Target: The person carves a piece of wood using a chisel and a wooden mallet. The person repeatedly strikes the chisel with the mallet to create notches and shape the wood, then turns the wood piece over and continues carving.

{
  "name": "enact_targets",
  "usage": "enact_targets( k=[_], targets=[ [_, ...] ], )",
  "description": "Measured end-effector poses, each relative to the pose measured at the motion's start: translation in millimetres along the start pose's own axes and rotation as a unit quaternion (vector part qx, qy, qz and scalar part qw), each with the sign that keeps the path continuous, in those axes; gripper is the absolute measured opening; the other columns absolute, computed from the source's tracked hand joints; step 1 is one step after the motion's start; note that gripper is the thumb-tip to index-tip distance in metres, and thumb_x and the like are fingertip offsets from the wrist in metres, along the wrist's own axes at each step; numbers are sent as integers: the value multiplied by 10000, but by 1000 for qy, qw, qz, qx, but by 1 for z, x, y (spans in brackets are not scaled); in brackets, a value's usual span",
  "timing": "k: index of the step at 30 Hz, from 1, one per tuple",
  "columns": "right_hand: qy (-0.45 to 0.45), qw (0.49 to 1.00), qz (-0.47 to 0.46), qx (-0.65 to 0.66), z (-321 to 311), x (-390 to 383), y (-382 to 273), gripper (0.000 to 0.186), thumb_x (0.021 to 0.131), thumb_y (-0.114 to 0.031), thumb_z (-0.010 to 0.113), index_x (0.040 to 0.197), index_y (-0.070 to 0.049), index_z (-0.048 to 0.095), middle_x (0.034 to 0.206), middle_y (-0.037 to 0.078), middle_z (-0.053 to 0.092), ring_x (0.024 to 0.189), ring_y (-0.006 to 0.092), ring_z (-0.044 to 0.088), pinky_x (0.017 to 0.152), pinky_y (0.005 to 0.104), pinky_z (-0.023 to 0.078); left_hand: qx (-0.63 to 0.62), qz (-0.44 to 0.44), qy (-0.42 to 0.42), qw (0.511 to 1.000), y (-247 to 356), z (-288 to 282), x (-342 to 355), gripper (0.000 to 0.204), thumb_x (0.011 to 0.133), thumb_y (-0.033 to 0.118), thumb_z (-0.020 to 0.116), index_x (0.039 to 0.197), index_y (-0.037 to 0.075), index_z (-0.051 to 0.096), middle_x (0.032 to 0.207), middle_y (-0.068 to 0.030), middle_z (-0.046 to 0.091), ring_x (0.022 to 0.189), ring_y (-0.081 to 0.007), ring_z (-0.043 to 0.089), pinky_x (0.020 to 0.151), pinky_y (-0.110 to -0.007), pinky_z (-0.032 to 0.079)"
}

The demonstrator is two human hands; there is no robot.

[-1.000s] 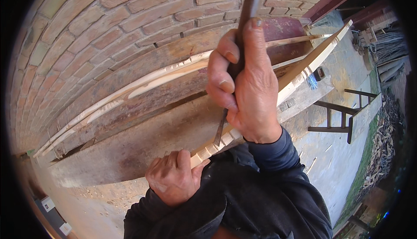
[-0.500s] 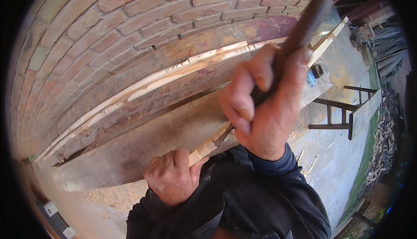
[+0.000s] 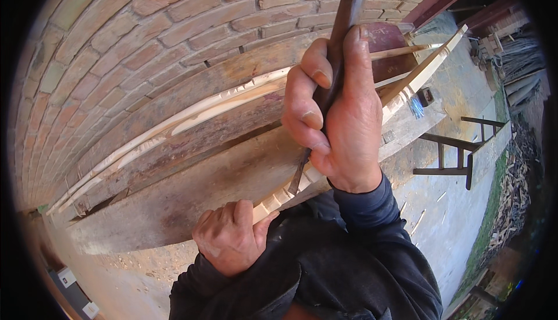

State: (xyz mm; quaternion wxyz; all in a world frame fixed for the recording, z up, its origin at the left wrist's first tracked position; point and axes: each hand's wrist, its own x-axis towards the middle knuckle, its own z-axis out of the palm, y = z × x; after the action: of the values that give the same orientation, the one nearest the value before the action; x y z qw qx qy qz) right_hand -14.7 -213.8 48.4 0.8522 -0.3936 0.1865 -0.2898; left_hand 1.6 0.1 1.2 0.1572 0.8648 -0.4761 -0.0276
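My right hand [image 3: 343, 122] is closed round a long dark tool [image 3: 349, 3], held steeply with its narrow tip down on a notched pale wooden strip [image 3: 424, 73]. My left hand [image 3: 229, 238] grips that same strip lower down, near my dark jacket, with several cut notches showing between the hand and the tool's tip. Part of the strip is hidden behind my right hand. Beyond it, more long notched pale pieces [image 3: 145, 145] lie on worn boards [image 3: 151, 209].
A brick wall [image 3: 192, 12] runs behind the boards. At right stand a dark wooden stool or frame [image 3: 442, 170] and a small dark container [image 3: 426, 96] beside blue items. Wood scraps [image 3: 508, 192] and bundled sticks [image 3: 520, 70] lie farther right; shavings are on the floor.
My right hand and the tool swung right and tilted half a second ago, and are now back steeper and higher, slightly right of a second ago. My left hand is almost unmoved.
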Motion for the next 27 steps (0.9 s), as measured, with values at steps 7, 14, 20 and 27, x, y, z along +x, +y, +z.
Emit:
enact_targets(
  k=[7, 14, 20, 27],
  targets=[
    [-23, 999, 14, 34, -5, 1, -3, 559, 1102, -611, 240, 840, -141, 393, 531, 38, 418, 345, 100, 229, 347, 253, 187, 19, 14, 13, 1000, -1, 1, 0, 492, 812, 490, 789, 766, 101, 492, 636, -93, 511, 577, -321, 586, 540, -441, 451],
    [-33, 999, 2, -6, -4, 2, 0, 538, 1102, -612, 247, 847, -160, 386, 531, 26, 411, 349, 91, 207, 348, 244, 183, -3, -2, -2, 1000, 0, 0, 0, 469, 789, 438, 804, 765, 74, 510, 641, -131, 536, 594, -376, 585, 550, -473, 435],
    [-26, 1000, 14, -7, 0, 4, 4, 534, 1102, -608, 273, 840, -157, 387, 525, 33, 408, 353, 94, 214, 349, 241, 188, 6, 0, -9, 1000, 2, -3, 0, 480, 819, 476, 772, 770, 73, 515, 641, -132, 537, 592, -379, 579, 549, -478, 426],
    [-21, 1000, -6, -3, -5, -6, 0, 559, 1097, -618, 283, 826, -140, 388, 513, 35, 394, 368, 99, 246, 361, 252, 203, 22, 31, 6, 999, -1, 1, 0, 493, 872, 538, 734, 779, 110, 508, 638, -79, 501, 568, -301, 584, 530, -430, 449]
  ],
)
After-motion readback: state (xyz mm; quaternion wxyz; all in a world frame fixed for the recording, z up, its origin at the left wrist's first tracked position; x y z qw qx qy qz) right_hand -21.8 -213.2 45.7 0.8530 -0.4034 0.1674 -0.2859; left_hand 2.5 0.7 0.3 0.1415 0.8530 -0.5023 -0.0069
